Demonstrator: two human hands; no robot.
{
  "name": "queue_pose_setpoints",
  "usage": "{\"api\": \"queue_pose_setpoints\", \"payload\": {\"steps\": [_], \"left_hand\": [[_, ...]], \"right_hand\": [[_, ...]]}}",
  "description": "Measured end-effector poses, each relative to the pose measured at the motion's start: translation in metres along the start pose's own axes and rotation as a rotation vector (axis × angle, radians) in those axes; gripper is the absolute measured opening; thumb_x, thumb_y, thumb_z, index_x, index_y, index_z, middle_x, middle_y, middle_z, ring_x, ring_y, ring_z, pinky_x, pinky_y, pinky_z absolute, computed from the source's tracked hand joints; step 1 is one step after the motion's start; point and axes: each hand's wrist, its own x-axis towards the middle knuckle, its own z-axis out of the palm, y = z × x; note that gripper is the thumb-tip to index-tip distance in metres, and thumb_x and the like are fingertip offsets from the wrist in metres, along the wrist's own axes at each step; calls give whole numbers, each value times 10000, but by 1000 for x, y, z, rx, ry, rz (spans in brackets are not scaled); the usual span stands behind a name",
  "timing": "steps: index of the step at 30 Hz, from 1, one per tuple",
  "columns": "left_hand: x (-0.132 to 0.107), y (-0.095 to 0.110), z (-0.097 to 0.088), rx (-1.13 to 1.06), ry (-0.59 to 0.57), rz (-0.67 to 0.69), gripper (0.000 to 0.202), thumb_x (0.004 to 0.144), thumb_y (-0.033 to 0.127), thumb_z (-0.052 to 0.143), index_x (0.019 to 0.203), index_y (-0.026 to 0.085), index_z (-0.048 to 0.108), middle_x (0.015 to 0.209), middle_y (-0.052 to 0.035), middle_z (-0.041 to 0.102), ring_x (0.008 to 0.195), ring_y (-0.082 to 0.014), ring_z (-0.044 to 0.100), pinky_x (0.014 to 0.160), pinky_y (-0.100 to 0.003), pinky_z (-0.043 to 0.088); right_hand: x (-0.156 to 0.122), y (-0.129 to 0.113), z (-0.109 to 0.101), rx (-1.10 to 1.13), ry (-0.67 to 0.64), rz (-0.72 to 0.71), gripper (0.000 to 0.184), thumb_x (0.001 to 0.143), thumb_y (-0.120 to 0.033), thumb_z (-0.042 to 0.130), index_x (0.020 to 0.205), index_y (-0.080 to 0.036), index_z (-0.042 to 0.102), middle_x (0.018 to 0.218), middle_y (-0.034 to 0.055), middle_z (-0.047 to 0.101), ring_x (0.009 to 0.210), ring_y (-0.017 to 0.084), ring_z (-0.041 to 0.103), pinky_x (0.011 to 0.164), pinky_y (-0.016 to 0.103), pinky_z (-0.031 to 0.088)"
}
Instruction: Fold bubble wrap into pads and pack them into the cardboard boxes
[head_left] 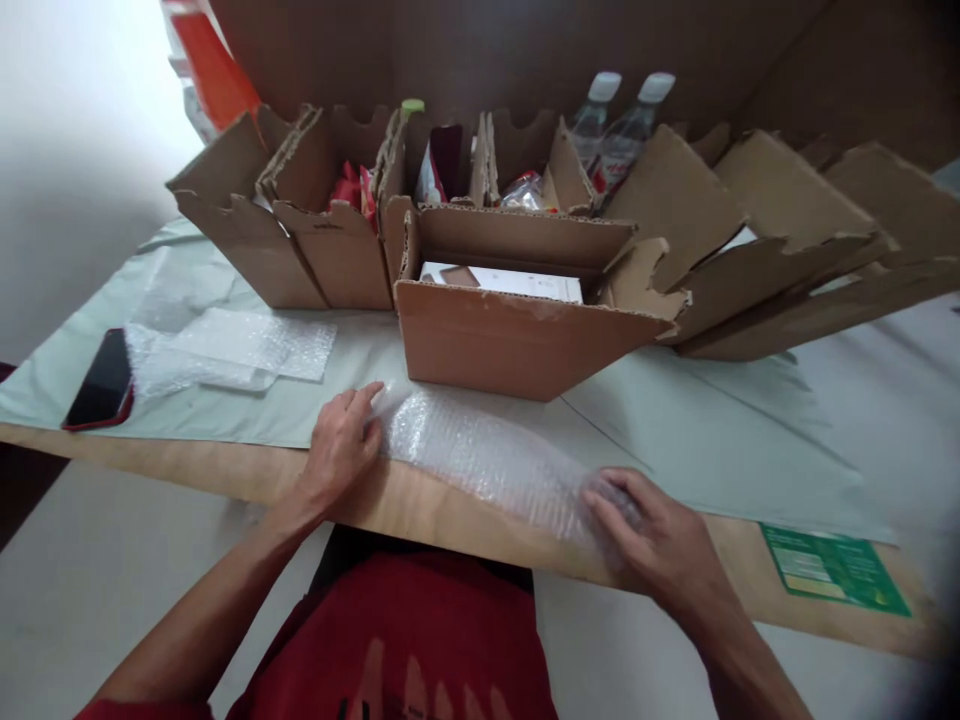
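Note:
A strip of clear bubble wrap (480,455) stretches along the front edge of the table between my two hands. My left hand (345,435) pinches its left end, with the index finger reaching along the plastic. At the other end, my right hand (645,525) is closed round a bunched part of the wrap, fingers curled over it. Just behind the strip stands an open cardboard box (517,345) with a white printed box (510,282) inside. More bubble wrap (247,345) lies flat to the left of my left hand.
A phone (105,375) lies at the left table edge. Behind is a row of cardboard bins (345,255) holding packets, with two clear bottles (619,140) behind them. More bins (787,270) lean at right. A green printed sheet (834,568) lies at the front right edge.

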Motion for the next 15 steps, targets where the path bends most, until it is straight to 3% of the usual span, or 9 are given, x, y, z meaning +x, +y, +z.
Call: {"api": "queue_pose_setpoints", "payload": {"steps": [3,6,8,11,13,15], "left_hand": [[13,-15,-23,-192,16,-37,482,880,184,511,1356,166,588,938,-44,667,786,-169,647,777,-323,559],[46,-25,-50,-101,45,40,509,872,200,535,1377,170,586,987,-44,695,849,-182,670,868,-345,564],[76,-24,-57,28,44,126,547,871,174,529,1416,190,568,1141,-71,703,1000,-223,682,962,-389,546],[113,-17,-49,168,-3,173,631,852,166,605,1477,166,515,1318,-145,645,1197,-315,633,1036,-470,516],[117,-16,-40,193,5,223,678,848,194,668,1498,142,484,1413,-188,591,1313,-358,564,1110,-522,465],[97,-21,-36,150,93,297,616,885,202,647,1481,159,497,1471,-179,562,1397,-351,502,1178,-550,408]], "right_hand": [[-34,-29,16,278,-151,44,441,914,-438,638,1307,-237,649,943,62,778,787,234,747,702,342,616],[-49,-65,50,553,-356,40,643,975,-366,591,1581,-232,426,998,64,790,810,216,761,705,326,634],[-49,-90,73,597,-437,-34,615,990,-314,557,1589,-258,435,1075,68,795,892,223,767,793,355,636],[-42,-118,97,533,-487,-156,485,987,-262,523,1464,-272,607,1242,81,766,1071,257,742,961,425,591],[-37,-128,103,515,-494,-160,428,975,-267,532,1376,-241,680,1252,96,760,1088,270,729,986,439,569],[-33,-130,103,529,-506,-96,399,964,-302,563,1326,-222,709,1141,91,781,967,253,728,916,415,578]]}}
